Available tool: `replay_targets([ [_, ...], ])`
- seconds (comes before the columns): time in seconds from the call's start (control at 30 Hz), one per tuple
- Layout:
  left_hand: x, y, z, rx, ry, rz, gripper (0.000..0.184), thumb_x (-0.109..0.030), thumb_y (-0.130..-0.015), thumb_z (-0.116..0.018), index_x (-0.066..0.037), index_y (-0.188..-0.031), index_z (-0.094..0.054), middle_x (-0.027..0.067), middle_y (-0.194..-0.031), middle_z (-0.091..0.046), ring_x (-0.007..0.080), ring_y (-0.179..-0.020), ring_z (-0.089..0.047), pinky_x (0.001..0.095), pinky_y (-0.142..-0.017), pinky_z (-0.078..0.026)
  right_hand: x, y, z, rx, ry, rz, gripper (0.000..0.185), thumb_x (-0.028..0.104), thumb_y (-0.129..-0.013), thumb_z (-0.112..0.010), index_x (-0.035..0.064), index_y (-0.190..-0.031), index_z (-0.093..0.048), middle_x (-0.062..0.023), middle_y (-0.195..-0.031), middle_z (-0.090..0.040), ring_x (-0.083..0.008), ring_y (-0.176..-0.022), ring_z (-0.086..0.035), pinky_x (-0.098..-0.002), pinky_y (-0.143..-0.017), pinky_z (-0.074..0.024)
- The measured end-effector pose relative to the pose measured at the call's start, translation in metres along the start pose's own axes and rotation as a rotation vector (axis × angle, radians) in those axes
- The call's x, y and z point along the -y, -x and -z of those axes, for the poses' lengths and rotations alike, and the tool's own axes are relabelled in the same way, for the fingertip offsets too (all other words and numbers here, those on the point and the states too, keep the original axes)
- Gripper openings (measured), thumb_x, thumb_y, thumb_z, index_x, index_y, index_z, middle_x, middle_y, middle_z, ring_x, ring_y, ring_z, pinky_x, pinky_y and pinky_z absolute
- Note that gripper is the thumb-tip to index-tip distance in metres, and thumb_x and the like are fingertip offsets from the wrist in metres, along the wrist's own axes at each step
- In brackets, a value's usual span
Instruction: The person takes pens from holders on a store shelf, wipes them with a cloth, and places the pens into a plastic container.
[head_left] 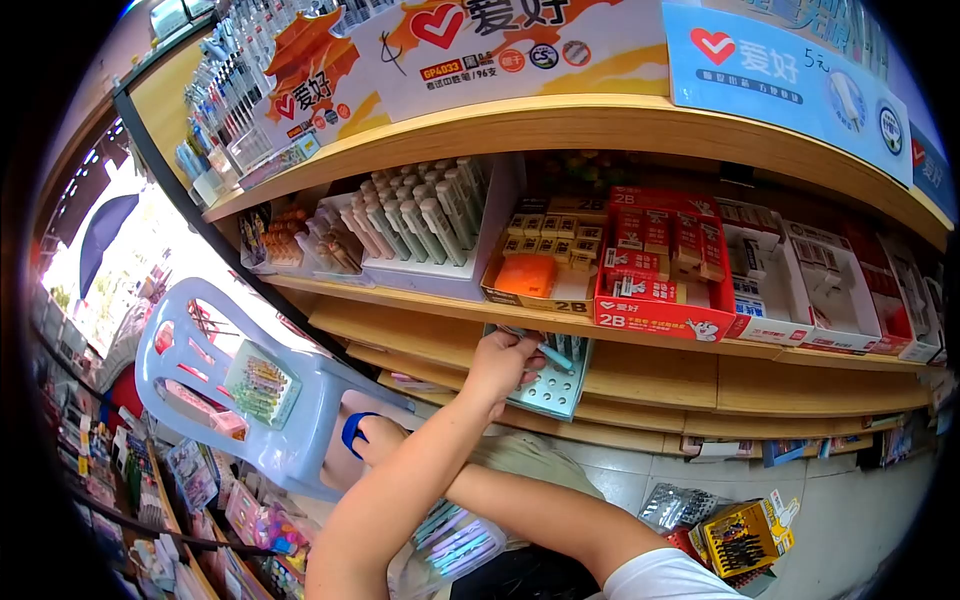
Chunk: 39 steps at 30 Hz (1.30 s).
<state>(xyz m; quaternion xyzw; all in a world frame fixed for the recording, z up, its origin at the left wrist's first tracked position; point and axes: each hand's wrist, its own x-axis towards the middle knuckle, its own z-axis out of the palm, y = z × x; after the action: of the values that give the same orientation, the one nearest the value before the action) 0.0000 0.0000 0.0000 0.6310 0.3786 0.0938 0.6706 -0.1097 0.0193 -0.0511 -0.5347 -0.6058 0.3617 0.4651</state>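
My left hand [503,362] is closed around a light blue pen [553,354] over a teal pen holder [552,396] with rows of round holes. Several pens stand at the holder's back. My right forearm [560,505] crosses beneath my left forearm, and I cannot make out the fingers of my right hand. Past the crossing, bare skin shows beside a blue strap [356,434]. Below my arms, a clear pack of pastel pens [462,540] lies near my lap.
Above stand a box of capped pens [425,225], a brown 2B eraser box [545,260] and a red 2B box [665,270]. A blue plastic chair [285,450] at left bears another pen holder [262,385]. A yellow box [742,538] sits on the floor at right.
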Motion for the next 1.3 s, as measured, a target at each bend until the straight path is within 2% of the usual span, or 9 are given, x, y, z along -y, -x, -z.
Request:
replay_targets([
  [0.17, -0.008, 0.021, 0.027, 0.024, 0.221, 0.032, 0.025, -0.025, -0.088, -0.048, -0.001, -0.092, -0.054, 0.0061, -0.088, -0.058, 0.0140, -0.079, -0.058, 0.0246, -0.066, -0.050, 0.000, -0.005, 0.002, -0.051, -0.037, -0.015, 0.024, 0.022, -0.079, -0.051, -0.0006, -0.074, -0.052, -0.0236, -0.075, -0.054, -0.0367, -0.070, -0.052, -0.0438, -0.059, -0.0385],
  [0.3, -0.005, 0.047, 0.056, 0.060, 0.397, -0.004, 0.026, -0.025, -0.089, -0.046, -0.001, -0.094, -0.051, 0.0105, -0.092, -0.057, 0.0189, -0.084, -0.058, 0.0289, -0.071, -0.051, -0.029, -0.014, -0.025, -0.316, 0.026, 0.236, 0.019, 0.020, -0.083, -0.046, 0.0025, -0.076, -0.049, -0.0053, -0.055, -0.043, -0.0238, -0.055, -0.048, -0.0337, -0.055, -0.0390],
  [0.5, 0.017, 0.113, 0.112, -0.033, 0.628, -0.424, 0.027, -0.026, -0.089, -0.042, -0.002, -0.082, -0.049, 0.0157, -0.078, -0.057, 0.0249, -0.072, -0.059, 0.0335, -0.063, -0.053, -0.005, -0.015, -0.014, -0.260, -0.221, 0.191, 0.018, 0.017, -0.084, -0.044, 0.0020, -0.076, -0.052, -0.0025, -0.056, -0.046, -0.0151, -0.052, -0.045, -0.0283, -0.050, -0.0378],
  [0.67, 0.049, 0.141, 0.154, -0.450, 0.535, -0.699, 0.025, -0.025, -0.088, -0.042, -0.003, -0.077, -0.046, 0.0136, -0.080, -0.055, 0.0208, -0.073, -0.057, 0.0305, -0.060, -0.052, 0.008, -0.011, 0.001, -0.211, -0.450, -0.114, 0.020, 0.015, -0.084, -0.043, 0.0018, -0.075, -0.054, -0.0010, -0.058, -0.049, -0.0081, -0.051, -0.043, -0.0244, -0.046, -0.0361],
  [0.77, 0.073, 0.138, 0.174, -0.657, 0.501, -0.795, 0.021, -0.022, -0.086, -0.046, -0.004, -0.075, -0.047, 0.0118, -0.092, -0.053, 0.0171, -0.082, -0.051, 0.0301, -0.074, -0.045, -0.005, -0.019, 0.004, -0.144, -0.566, -0.272, 0.022, 0.018, -0.085, -0.045, 0.0015, -0.078, -0.056, 0.0006, -0.062, -0.050, -0.0070, -0.053, -0.044, -0.0241, -0.046, -0.0350],
  [0.87, 0.083, 0.146, 0.182, -0.658, 0.516, -0.765, 0.020, -0.021, -0.085, -0.047, -0.004, -0.075, -0.048, 0.0101, -0.097, -0.051, 0.0129, -0.077, -0.044, 0.0265, -0.077, -0.035, 0.012, -0.012, 0.002, 0.002, -0.642, -0.299, 0.020, 0.019, -0.087, -0.045, 0.0033, -0.083, -0.057, 0.0013, -0.069, -0.053, -0.0067, -0.058, -0.049, -0.0206, -0.051, -0.0404],
  [0.97, 0.086, 0.151, 0.187, -0.647, 0.543, -0.734, 0.020, -0.021, -0.086, -0.046, -0.004, -0.075, -0.048, 0.0097, -0.097, -0.051, 0.0123, -0.078, -0.043, 0.0264, -0.078, -0.035, 0.013, -0.009, -0.002, 0.133, -0.677, -0.308, 0.014, 0.012, -0.084, -0.045, 0.0047, -0.082, -0.058, 0.0012, -0.072, -0.055, -0.0068, -0.059, -0.050, -0.0205, -0.053, -0.0419],
  [1.0, 0.088, 0.151, 0.190, -0.643, 0.549, -0.762, 0.023, -0.020, -0.086, -0.048, 0.001, -0.094, -0.054, -0.0008, -0.076, -0.046, 0.0056, -0.071, -0.040, 0.0191, -0.065, -0.031, 0.019, -0.008, -0.004, 0.138, -0.757, -0.340, 0.013, 0.007, -0.081, -0.045, 0.0046, -0.082, -0.058, 0.0011, -0.073, -0.056, -0.0072, -0.062, -0.052, -0.0202, -0.057, -0.0434],
  [1.3, 0.101, 0.147, 0.204, -0.704, 0.446, -0.708, 0.017, -0.017, -0.085, -0.050, -0.002, -0.090, -0.055, -0.0028, -0.077, -0.046, 0.0050, -0.070, -0.039, 0.0193, -0.064, -0.031, 0.025, -0.012, -0.008, 0.231, -0.733, -0.308, 0.015, 0.001, -0.079, -0.043, 0.0030, -0.083, -0.058, 0.0014, -0.074, -0.056, -0.0068, -0.065, -0.053, -0.0207, -0.061, -0.0443],
])
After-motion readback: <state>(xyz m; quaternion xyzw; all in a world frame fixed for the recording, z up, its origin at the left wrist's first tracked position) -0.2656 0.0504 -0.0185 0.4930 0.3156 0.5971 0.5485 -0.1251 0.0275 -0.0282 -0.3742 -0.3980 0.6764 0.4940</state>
